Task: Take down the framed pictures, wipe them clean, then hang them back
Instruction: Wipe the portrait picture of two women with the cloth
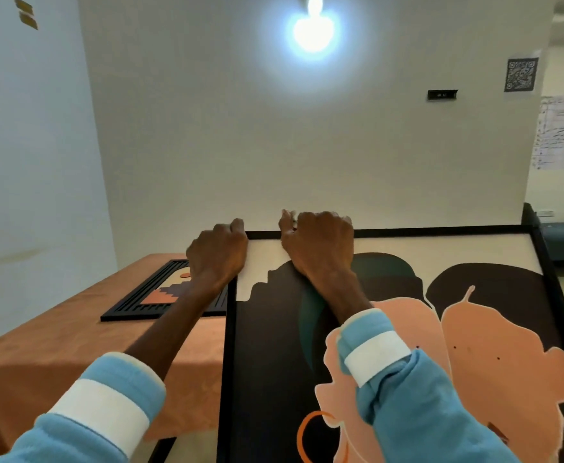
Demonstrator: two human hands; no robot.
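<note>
my left hand (219, 250) and right hand (319, 243) curled over far top edge of large framed picture (391, 315); its bulk extends toward me, long axis running rightward; left hand at corner.

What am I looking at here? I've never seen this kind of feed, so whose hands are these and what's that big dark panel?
There is no machine: one camera sits on a person's head, looking forward and down at their own bare hands. The left hand and right hand both curl over the top edge of a large framed picture, black-framed with peach and dark shapes, held close to a white wall. To the left, a table with an orange cloth holds a smaller framed picture, lying flat. No wiping cloth is visible.
</note>
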